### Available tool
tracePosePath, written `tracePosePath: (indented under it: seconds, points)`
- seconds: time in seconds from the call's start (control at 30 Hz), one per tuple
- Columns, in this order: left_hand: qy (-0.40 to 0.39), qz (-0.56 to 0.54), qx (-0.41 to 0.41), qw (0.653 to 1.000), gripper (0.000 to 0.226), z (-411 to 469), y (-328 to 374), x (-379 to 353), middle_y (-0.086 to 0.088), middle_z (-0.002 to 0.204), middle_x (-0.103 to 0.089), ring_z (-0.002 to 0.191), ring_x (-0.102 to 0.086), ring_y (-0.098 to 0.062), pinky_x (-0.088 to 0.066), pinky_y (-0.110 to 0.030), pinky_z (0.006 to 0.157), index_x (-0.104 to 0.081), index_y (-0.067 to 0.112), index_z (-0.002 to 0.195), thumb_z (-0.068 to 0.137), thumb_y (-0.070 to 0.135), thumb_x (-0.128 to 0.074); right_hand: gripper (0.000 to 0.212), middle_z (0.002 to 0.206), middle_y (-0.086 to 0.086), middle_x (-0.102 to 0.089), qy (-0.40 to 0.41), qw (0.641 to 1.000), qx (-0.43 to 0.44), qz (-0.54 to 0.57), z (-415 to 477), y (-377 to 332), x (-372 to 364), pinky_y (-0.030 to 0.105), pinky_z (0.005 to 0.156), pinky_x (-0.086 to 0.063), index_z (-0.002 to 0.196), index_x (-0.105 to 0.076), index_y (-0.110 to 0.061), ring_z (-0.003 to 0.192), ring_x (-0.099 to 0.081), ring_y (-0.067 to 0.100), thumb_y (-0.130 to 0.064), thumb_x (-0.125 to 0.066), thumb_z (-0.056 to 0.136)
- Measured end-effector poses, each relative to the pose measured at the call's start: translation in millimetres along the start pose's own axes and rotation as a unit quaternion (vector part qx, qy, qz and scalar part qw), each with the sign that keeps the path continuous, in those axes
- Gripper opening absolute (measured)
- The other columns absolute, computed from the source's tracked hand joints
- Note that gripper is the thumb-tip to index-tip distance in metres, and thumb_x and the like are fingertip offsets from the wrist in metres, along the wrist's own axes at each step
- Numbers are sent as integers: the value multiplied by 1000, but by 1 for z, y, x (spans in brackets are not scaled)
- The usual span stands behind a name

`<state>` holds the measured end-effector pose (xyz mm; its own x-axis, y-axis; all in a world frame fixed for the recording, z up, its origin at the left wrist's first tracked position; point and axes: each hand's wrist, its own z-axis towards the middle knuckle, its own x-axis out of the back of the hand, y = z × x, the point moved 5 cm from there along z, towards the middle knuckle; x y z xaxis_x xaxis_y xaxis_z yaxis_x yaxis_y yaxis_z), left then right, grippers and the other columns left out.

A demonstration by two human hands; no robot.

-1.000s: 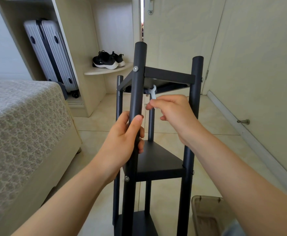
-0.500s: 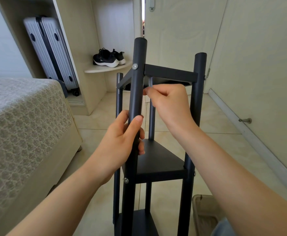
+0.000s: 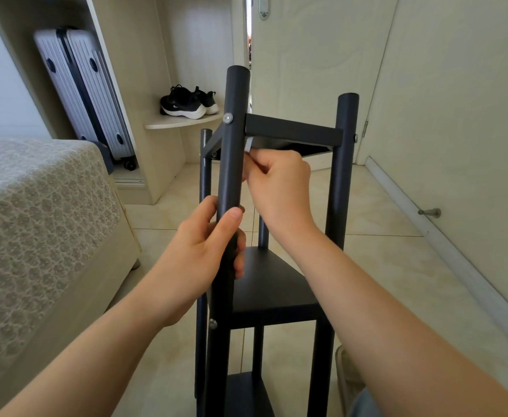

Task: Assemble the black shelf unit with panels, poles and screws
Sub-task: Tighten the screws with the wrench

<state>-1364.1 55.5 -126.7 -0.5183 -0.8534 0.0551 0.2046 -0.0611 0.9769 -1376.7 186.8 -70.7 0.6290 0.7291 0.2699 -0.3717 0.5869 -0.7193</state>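
The black shelf unit [image 3: 276, 290] stands on the tiled floor in front of me, with upright poles and several black panels fixed between them. A silver screw [image 3: 227, 118] shows on the near pole [image 3: 234, 145] at the top panel [image 3: 294, 130]. My left hand [image 3: 207, 257] grips the near pole at mid height. My right hand [image 3: 279, 182] is just under the top panel, behind the near pole, pinching a small white wrench [image 3: 249, 145] whose tip peeks out above my fingers.
A bed with a patterned cover [image 3: 36, 224] lies at the left. A grey suitcase [image 3: 84, 94] and black sneakers [image 3: 189, 102] sit in the wardrobe behind. A closed door [image 3: 313, 70] and a wall with a doorstop [image 3: 430, 212] are at the right.
My right hand has risen and moved left, closer to the near pole under the top panel; the wrench is now mostly hidden by my fingers. My left hand keeps its grip.
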Motion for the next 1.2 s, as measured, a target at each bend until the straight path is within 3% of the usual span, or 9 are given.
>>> tracePosePath:
  seconds: [0.27, 0.37, 0.47, 0.6, 0.7, 0.9, 0.97, 1.07, 1.2]
  points:
    - [-1, -11, 5, 1000, 38, -1, 1, -1, 2, 70, -59, 59, -56, -18, -53, -27, 60, -52, 18, 109, 85, 47, -52, 27, 62, 4, -65, 76, 996, 52, -10, 4, 4, -11, 36, 63, -52, 73, -71, -8, 59, -60, 18, -17, -60, 96]
    - [2, -4, 4, 1000, 35, 0, 1, 0, 2, 70, -59, 59, -57, -18, -53, -28, 61, -52, 19, 106, 85, 48, -52, 31, 59, 2, -61, 68, 996, 50, 2, 4, 5, -9, 36, 58, -49, 70, -68, -6, 56, -56, 16, -18, -58, 97]
    - [5, -3, 5, 1000, 39, 2, 0, 2, 2, 70, -59, 59, -57, -17, -53, -27, 61, -51, 17, 107, 85, 49, -53, 31, 58, -6, -57, 38, 999, 36, 4, 0, 6, -5, 25, 55, -44, 70, -66, -10, 55, -53, 8, -20, -56, 98]
    - [2, -2, 8, 1000, 44, 3, -1, 2, 3, 71, -60, 59, -57, -17, -52, -26, 61, -52, 17, 112, 83, 52, -54, 32, 56, -1, -56, -21, 1000, 4, -16, -3, 6, 3, 29, 56, -48, 69, -64, -7, 55, -54, 12, -19, -56, 98]
    - [-2, 2, 6, 1000, 42, 2, -2, 0, 5, 71, -61, 60, -58, -17, -53, -26, 62, -54, 21, 111, 84, 53, -54, 30, 48, -8, -47, -51, 998, -20, -12, -3, 5, 14, 16, 52, -39, 68, -66, -7, 49, -46, 7, -17, -58, 96]
    - [-7, 7, 2, 1000, 40, 2, -1, -6, 5, 71, -62, 59, -60, -16, -54, -26, 61, -54, 23, 110, 84, 53, -54, 26, 40, -20, -45, -79, 996, -40, -10, -2, 2, 28, 10, 53, -34, 76, -72, -10, 49, -46, 0, -19, -59, 96]
    - [-8, 8, 1, 1000, 41, 2, -1, -8, 4, 71, -62, 59, -60, -16, -54, -25, 61, -54, 21, 110, 84, 53, -54, 31, 39, -19, -43, -80, 996, -44, -4, -1, 1, 30, 11, 54, -32, 67, -68, -14, 47, -45, 1, -18, -59, 96]
    - [-12, 9, 2, 1000, 41, 3, 0, -9, 5, 71, -62, 59, -60, -16, -54, -25, 61, -54, 21, 111, 85, 52, -54, 50, 36, -15, -38, -70, 997, -42, 8, 1, 0, 32, 19, 57, -34, 48, -47, -24, 43, -40, 4, -14, -60, 95]
    - [-17, 2, 2, 1000, 49, 4, 1, -12, 3, 70, -61, 59, -59, -17, -54, -26, 61, -51, 13, 113, 83, 52, -55, 52, 37, -11, -32, -56, 998, -36, 18, 4, -3, 33, 26, 58, -38, 46, -42, -14, 43, -33, 7, -13, -61, 94]
